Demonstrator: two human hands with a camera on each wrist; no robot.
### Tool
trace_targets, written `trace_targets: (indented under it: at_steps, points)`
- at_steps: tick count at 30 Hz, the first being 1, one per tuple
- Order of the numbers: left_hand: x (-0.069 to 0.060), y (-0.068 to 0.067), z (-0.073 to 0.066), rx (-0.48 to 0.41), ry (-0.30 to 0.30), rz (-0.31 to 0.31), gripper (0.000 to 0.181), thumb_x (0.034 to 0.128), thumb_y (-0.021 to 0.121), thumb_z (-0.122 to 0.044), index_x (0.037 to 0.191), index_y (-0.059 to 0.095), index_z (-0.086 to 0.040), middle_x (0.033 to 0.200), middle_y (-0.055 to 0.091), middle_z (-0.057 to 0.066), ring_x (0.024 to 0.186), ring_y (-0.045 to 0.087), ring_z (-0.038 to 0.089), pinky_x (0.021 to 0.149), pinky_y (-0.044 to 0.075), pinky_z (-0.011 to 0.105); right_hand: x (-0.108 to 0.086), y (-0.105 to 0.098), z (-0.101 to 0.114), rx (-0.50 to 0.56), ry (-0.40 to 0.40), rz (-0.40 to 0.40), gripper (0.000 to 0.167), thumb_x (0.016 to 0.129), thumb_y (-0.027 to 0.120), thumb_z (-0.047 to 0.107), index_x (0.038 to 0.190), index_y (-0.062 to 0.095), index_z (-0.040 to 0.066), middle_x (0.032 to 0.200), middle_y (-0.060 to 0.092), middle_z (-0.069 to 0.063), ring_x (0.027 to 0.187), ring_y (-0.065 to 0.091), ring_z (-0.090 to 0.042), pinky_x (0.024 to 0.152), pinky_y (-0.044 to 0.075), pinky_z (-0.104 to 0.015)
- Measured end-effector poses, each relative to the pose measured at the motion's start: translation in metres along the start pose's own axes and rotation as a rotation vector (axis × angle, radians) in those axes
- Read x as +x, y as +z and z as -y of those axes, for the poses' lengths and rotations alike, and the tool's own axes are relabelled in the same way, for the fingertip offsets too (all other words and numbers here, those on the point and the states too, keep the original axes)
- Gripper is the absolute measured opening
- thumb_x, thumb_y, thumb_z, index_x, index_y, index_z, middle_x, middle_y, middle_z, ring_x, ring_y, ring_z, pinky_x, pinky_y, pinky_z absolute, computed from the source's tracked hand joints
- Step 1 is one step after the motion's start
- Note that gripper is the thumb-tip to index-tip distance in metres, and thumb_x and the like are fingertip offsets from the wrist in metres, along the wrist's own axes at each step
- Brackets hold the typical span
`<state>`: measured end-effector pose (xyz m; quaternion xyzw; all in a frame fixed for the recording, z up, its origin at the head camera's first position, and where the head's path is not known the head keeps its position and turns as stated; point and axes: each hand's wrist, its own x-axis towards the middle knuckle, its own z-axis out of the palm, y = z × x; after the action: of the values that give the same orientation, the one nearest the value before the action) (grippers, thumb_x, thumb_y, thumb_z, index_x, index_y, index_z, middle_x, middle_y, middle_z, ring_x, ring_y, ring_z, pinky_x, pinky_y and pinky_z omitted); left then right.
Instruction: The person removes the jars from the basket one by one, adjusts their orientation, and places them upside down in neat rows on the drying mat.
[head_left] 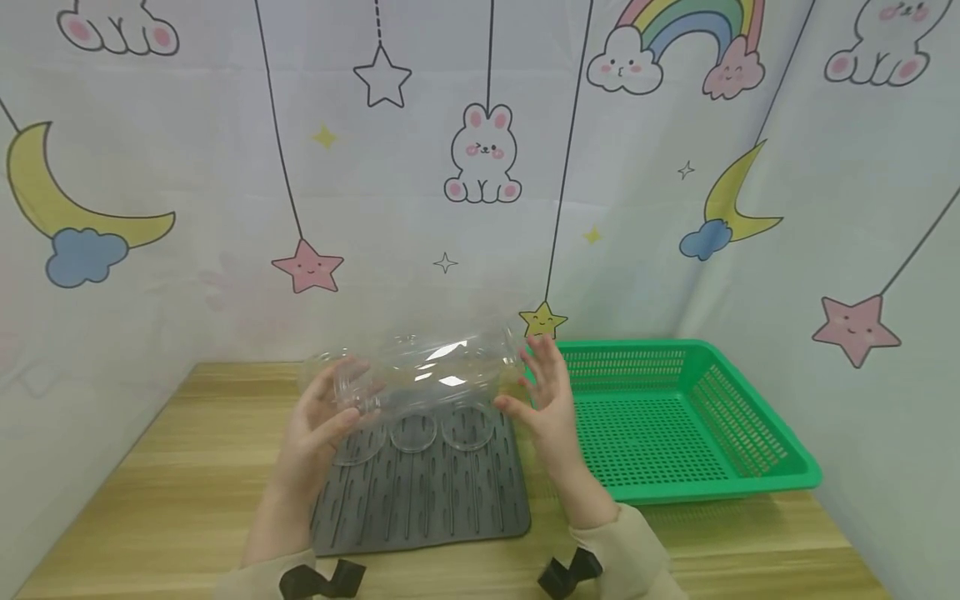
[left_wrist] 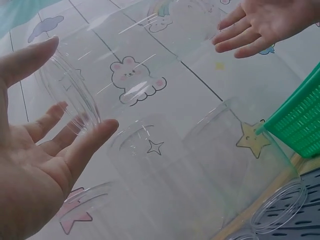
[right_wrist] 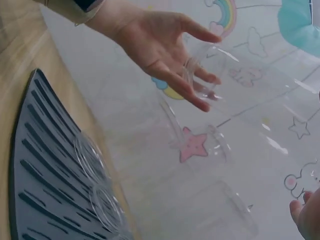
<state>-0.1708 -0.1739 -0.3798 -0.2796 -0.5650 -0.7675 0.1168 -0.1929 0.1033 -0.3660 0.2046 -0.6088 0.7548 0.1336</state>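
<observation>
A clear plastic jar (head_left: 442, 375) lies sideways in the air above the grey ridged mat (head_left: 420, 508). My left hand (head_left: 318, 425) holds its left end, thumb and fingers around the ringed rim (left_wrist: 70, 95). By the jar's right end is my right hand (head_left: 551, 408), its fingers spread and fairly straight; the clear plastic makes firm contact there hard to see. Several more clear containers (head_left: 467, 427) stand on the mat, partly behind the raised jar; their round outlines show in the right wrist view as rings (right_wrist: 107, 207).
On the right of the wooden table (head_left: 150, 483) sits a green plastic basket (head_left: 750, 417) with perforated sides; its near-left part is behind the right hand. A white curtain (head_left: 420, 217) printed with rabbits, stars and moons hangs behind the table.
</observation>
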Motion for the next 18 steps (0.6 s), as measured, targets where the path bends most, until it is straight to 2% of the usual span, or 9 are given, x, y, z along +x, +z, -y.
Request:
trace_targets:
  at_steps: [2,6,8,9,14,18]
  points:
    - [0.000,0.000,0.002,-0.002,-0.002,0.004,0.054,0.0911,0.044,0.009,0.143,0.041,-0.005,0.139,0.052,0.008,0.121,0.061,0.020,0.095,0.057,0.033,-0.001,0.002,-0.004,0.072,0.041,0.005,0.125,0.065,0.086,0.047,0.156,0.011,0.007,0.162,0.021,-0.014,0.148,0.021,-0.037,0.122,0.026,-0.048]
    - [0.001,0.003,0.004,-0.014,0.004,0.021,0.055,0.0912,0.045,0.008,0.145,0.037,-0.004,0.140,0.051,0.009,0.122,0.060,0.021,0.096,0.056,0.034,-0.003,0.008,-0.010,0.248,0.108,0.014,0.120,0.070,0.086,0.042,0.156,0.010,0.006,0.162,0.020,-0.015,0.142,0.038,-0.021,0.114,0.040,-0.030]
    - [0.001,0.005,0.005,-0.020,0.008,0.038,0.056,0.0913,0.045,0.008,0.146,0.036,-0.003,0.142,0.050,0.009,0.123,0.059,0.021,0.096,0.056,0.034,-0.004,0.011,-0.013,0.327,0.124,0.030,0.117,0.072,0.084,0.042,0.156,0.011,0.007,0.160,0.027,-0.013,0.136,0.045,-0.013,0.111,0.043,-0.026]
    - [0.001,0.005,0.005,-0.023,0.011,0.046,0.056,0.0913,0.045,0.008,0.146,0.036,-0.004,0.142,0.050,0.009,0.123,0.059,0.020,0.096,0.056,0.034,-0.005,0.012,-0.014,0.362,0.131,0.041,0.116,0.073,0.084,0.042,0.157,0.011,0.008,0.159,0.030,-0.012,0.133,0.047,-0.009,0.113,0.042,-0.029]
    - [0.002,0.007,0.007,-0.024,0.001,0.065,0.057,0.0913,0.047,0.006,0.146,0.037,-0.006,0.143,0.050,0.007,0.123,0.059,0.019,0.097,0.055,0.035,-0.008,0.022,-0.016,0.474,0.162,0.053,0.114,0.073,0.083,0.040,0.155,0.012,0.004,0.145,0.050,0.005,0.133,0.048,-0.012,0.122,0.024,-0.051]
    - [0.002,0.007,0.009,-0.025,0.005,0.081,0.057,0.0908,0.048,0.007,0.145,0.039,-0.010,0.142,0.050,0.006,0.124,0.058,0.020,0.097,0.056,0.036,-0.010,0.029,-0.016,0.532,0.154,0.040,0.101,0.074,0.082,0.035,0.151,0.023,0.005,0.139,0.055,0.007,0.132,0.049,-0.013,0.123,0.020,-0.053]
